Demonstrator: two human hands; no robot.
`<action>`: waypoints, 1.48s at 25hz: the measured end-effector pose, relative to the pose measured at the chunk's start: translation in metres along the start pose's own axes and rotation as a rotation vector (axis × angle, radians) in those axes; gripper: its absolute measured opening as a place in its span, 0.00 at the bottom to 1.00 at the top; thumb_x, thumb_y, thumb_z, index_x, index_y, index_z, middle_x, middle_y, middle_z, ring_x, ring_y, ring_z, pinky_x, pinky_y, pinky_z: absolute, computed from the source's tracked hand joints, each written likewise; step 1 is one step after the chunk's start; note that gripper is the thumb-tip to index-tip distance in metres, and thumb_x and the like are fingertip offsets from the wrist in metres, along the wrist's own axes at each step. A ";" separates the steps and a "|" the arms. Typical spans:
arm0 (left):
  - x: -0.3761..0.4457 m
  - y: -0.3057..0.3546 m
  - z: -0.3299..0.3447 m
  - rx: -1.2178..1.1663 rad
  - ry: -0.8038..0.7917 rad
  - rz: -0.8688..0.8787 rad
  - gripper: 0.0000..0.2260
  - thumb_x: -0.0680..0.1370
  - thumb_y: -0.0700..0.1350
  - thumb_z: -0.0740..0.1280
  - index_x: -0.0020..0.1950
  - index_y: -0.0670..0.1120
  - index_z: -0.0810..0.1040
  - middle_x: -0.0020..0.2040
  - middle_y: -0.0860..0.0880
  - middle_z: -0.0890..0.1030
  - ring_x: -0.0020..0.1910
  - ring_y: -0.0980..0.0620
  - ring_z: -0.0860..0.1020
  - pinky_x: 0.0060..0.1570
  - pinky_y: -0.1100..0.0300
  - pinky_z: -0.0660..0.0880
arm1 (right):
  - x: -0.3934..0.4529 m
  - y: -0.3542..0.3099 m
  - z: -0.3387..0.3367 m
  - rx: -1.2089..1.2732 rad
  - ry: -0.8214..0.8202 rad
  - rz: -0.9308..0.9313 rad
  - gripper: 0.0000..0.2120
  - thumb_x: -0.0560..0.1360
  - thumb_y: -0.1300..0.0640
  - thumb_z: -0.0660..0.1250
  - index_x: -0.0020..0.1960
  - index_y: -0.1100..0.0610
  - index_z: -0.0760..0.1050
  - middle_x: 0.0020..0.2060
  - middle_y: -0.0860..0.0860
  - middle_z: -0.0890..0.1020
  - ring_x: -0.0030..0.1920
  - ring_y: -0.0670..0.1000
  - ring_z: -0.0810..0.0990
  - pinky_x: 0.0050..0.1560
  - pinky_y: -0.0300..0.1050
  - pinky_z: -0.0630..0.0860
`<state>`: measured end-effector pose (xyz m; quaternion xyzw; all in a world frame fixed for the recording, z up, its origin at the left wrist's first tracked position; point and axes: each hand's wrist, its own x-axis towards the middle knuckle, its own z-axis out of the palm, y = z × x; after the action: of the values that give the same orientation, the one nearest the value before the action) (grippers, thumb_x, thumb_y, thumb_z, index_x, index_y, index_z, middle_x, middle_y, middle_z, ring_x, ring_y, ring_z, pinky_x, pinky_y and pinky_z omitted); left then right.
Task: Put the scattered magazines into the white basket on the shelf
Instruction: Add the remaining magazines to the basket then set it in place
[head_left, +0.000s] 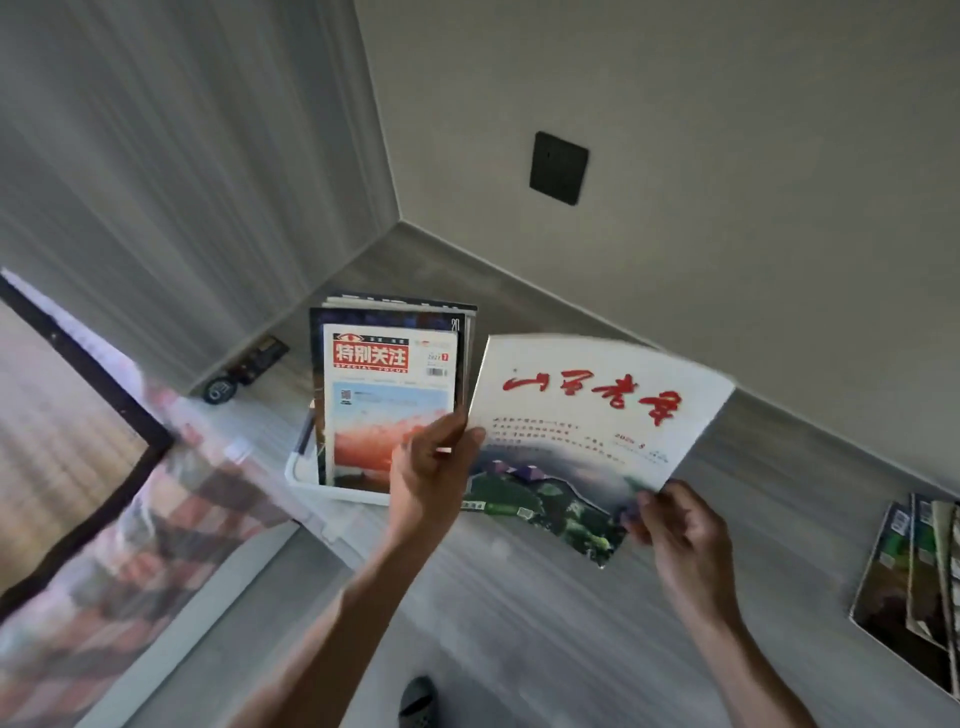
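Now both hands hold one white magazine (587, 431) with red calligraphy in the air, just right of the basket (332, 488): the left hand (431, 473) pinches its left edge and the right hand (675, 525) pinches its lower right corner. Several magazines (387, 395) already stand upright in the basket, which sits on the floor (545, 623) near the corner. More magazines (914, 587) lie fanned on the floor at the far right.

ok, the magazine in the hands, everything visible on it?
The held magazine is thin and glossy, its white cover bearing red brush-style characters above a green landscape picture. It is tilted and slightly bowed, in the air just right of the white basket. The left hand pinches its left edge; the right hand grips its lower right corner.
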<state>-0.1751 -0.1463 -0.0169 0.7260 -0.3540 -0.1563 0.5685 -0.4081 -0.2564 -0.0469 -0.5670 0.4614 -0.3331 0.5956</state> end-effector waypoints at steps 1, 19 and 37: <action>0.019 0.009 -0.024 0.014 0.037 0.030 0.07 0.76 0.47 0.66 0.50 0.50 0.82 0.43 0.69 0.83 0.39 0.63 0.83 0.32 0.64 0.81 | 0.006 -0.020 0.022 0.017 -0.033 -0.054 0.09 0.77 0.62 0.66 0.47 0.50 0.81 0.38 0.54 0.85 0.35 0.48 0.83 0.36 0.38 0.80; 0.121 -0.126 -0.167 0.542 -0.064 -0.076 0.06 0.75 0.37 0.69 0.44 0.44 0.86 0.47 0.47 0.87 0.34 0.50 0.83 0.34 0.61 0.81 | 0.072 -0.009 0.226 -0.183 -0.036 0.222 0.12 0.78 0.64 0.66 0.39 0.51 0.80 0.36 0.52 0.85 0.34 0.53 0.81 0.46 0.57 0.82; 0.006 -0.129 -0.104 0.199 -0.383 -0.571 0.28 0.78 0.31 0.60 0.76 0.50 0.63 0.68 0.45 0.73 0.67 0.46 0.72 0.59 0.41 0.77 | -0.035 0.050 0.127 -1.374 -0.254 -0.321 0.18 0.68 0.41 0.73 0.28 0.52 0.74 0.28 0.46 0.79 0.35 0.53 0.78 0.35 0.49 0.73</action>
<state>-0.0619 -0.0626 -0.1043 0.8050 -0.2505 -0.4070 0.3516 -0.3087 -0.1705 -0.0985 -0.9092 0.4046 0.0178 0.0968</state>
